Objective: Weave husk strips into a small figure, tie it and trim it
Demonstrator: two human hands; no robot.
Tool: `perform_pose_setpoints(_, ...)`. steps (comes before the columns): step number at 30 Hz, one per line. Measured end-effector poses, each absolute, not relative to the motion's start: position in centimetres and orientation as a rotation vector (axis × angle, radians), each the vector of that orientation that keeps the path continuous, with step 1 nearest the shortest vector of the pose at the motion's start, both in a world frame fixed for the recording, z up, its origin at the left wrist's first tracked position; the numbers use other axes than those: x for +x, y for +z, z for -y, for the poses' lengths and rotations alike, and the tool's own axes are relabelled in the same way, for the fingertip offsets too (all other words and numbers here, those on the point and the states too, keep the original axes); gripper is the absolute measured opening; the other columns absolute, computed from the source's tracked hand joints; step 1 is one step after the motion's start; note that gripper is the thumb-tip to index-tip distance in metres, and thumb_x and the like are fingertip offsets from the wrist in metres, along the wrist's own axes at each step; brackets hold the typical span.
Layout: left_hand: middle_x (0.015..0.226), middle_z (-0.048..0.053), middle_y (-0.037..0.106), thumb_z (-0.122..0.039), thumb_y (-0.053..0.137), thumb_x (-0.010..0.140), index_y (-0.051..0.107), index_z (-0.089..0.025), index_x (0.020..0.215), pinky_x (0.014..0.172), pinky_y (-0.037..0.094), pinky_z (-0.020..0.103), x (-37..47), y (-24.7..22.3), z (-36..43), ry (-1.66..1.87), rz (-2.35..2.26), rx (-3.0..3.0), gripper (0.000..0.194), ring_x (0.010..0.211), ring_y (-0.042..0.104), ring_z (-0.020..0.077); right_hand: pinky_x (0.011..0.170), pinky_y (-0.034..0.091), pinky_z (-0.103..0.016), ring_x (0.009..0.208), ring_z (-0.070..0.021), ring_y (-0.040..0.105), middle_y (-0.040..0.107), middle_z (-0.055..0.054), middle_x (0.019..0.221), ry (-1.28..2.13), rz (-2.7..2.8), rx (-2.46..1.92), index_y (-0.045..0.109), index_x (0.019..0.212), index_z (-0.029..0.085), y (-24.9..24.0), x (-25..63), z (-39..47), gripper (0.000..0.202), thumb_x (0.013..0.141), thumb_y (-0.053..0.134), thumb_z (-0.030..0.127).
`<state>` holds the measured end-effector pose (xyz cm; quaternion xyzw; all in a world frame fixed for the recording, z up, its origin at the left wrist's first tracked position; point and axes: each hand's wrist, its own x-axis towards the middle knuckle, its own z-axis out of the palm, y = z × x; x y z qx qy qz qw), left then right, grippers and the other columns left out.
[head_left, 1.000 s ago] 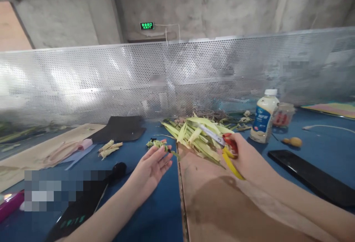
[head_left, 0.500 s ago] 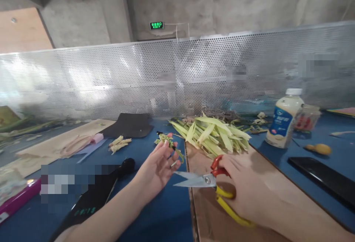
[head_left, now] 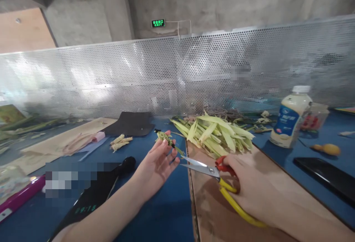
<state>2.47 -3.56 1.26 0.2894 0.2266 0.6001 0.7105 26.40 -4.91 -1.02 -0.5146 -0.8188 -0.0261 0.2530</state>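
My left hand (head_left: 158, 166) pinches a small coiled piece of green plant strip (head_left: 163, 137) with dark ties on it. A short green end sticks out from it toward the right. The other fingers are loosely curled. In my right hand (head_left: 246, 183) is a pair of scissors (head_left: 203, 169) with red and yellow handles. Their blades are a little apart and point left, tips close to that short end and to my left fingertips. Behind the scissors lies a heap of pale green corn husks (head_left: 213, 133) on a brown board (head_left: 210, 205).
Right of the board stand a drink bottle (head_left: 290, 120) and a black phone (head_left: 324, 173); a small yellow gourd-like thing (head_left: 328, 149) lies behind the phone. On the left are pale husk pieces (head_left: 120, 142), black sheet (head_left: 127, 123) and a black object with lit digits (head_left: 94, 194). A perforated metal screen (head_left: 138, 75) stands behind.
The scissors have moved up and slightly right, bringing their tips nearer the green end. My left hand keeps its pinch and has tilted the green piece a little. The view has shifted slightly.
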Motion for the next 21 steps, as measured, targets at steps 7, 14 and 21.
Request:
perform_pose_setpoints(7,0.084,0.000,0.061,-0.017,0.063,0.076,0.063,-0.025,0.100,0.067,0.050,0.027,2.5,1.3,3.5,1.346,-0.507,0.666,0.025,0.069,0.058,0.0111,0.059,0.036,-0.027,0.066,-0.0168,0.051,0.057,-0.004,0.075,0.202,2.190,-1.484,0.054,0.084,0.020,-1.7,26.1,4.8,0.016,0.075,0.053,0.032)
perform_pose_setpoints(14,0.085,0.001,0.062,-0.014,0.062,0.076,0.063,-0.024,0.099,0.069,0.052,0.026,2.4,1.3,3.3,1.380,-0.528,0.648,0.025,0.070,0.060,0.0107,0.073,0.042,-0.029,0.086,-0.0190,0.056,0.059,-0.006,0.095,0.553,2.063,-1.543,0.050,0.093,0.019,-0.8,25.4,5.3,0.021,0.077,0.050,0.033)
perform_pose_setpoints(21,0.087,0.000,0.063,-0.013,0.062,0.076,0.062,-0.025,0.100,0.070,0.052,0.026,2.5,1.1,3.2,1.385,-0.526,0.650,0.027,0.070,0.061,0.0109,0.066,0.043,-0.026,0.078,-0.0182,0.057,0.061,-0.005,0.087,0.577,2.064,-1.569,0.052,0.093,0.019,-0.6,25.5,5.3,0.022,0.073,0.054,0.027)
